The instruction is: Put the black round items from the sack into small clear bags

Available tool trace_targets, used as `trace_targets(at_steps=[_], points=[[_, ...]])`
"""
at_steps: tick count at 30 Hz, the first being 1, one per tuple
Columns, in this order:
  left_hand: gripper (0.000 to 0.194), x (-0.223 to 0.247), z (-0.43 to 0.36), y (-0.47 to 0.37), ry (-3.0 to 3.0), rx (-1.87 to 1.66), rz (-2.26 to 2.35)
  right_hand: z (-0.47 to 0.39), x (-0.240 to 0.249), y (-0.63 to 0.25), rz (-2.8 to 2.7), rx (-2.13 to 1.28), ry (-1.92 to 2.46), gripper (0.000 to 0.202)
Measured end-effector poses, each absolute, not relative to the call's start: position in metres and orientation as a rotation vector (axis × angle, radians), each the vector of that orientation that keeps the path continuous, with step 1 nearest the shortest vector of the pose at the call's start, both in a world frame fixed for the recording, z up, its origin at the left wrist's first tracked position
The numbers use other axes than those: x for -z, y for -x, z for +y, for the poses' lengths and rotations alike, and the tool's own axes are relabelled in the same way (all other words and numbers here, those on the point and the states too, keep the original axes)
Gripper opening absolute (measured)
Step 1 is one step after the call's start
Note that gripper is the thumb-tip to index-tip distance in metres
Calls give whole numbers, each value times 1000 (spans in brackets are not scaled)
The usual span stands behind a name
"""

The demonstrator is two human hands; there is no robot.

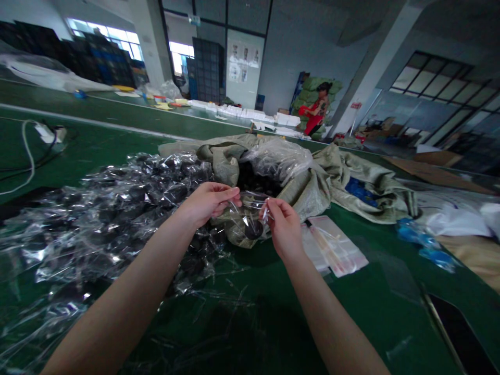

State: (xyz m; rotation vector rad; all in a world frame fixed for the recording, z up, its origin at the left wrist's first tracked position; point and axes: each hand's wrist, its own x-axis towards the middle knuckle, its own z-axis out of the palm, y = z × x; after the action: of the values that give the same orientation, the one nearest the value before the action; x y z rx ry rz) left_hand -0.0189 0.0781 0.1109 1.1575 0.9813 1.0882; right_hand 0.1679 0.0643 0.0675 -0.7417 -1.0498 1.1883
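Between my two hands a small clear plastic bag [250,205] is stretched by its upper edge. A round black piece [253,229] sits low in it. My left hand [211,200] pinches one corner of the bag between thumb and fingers. At the opposite corner, my right hand [282,221] is closed on the film. Behind the bag lies an olive woven sack [312,182], its mouth open on dark pieces inside. A big heap of bagged black pieces [136,203] spreads to the left, partly behind my left forearm.
Right of my hand lies a stack of flat clear bags [338,247]. A phone [461,333] rests at the lower right, near blue plastic film [425,242]. A charger with cable [47,133] is at far left. A person in red [316,112] stands in the background.
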Motion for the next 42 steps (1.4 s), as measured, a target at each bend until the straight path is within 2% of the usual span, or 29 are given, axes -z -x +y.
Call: trace_targets(at_steps=[15,18,20,23,26,30,37,42], points=[[31,-108,81,21,-1260,-1044,1077,64,-67,-167,-1047,-1184,783,19],[30,-108,79,19,-1578,-1108,1399,63,-66,-166,-1083,-1173,821,19],[25,-108,75,15,-1877,-1303,1606,62,-66,-166,-1122,-1147,878,19],[21,-108,64,6,-2353,-1473,1486,62,-64,-167,-1194,-1108,936,20],[24,-106,55,-3,-2679,-1259,1260,60,-64,-169,-1314,-1070,949,21],[26,-101,53,-7,-2800,-1080,1345,58,-67,-173,-1519,-970,979,19],[25,-102,53,-9,-2892,-887,1476,53,-73,-176,-1876,-551,1119,19],[25,-97,57,-10,-2924,-910,1543,52,-73,-175,-1890,-509,1107,20]])
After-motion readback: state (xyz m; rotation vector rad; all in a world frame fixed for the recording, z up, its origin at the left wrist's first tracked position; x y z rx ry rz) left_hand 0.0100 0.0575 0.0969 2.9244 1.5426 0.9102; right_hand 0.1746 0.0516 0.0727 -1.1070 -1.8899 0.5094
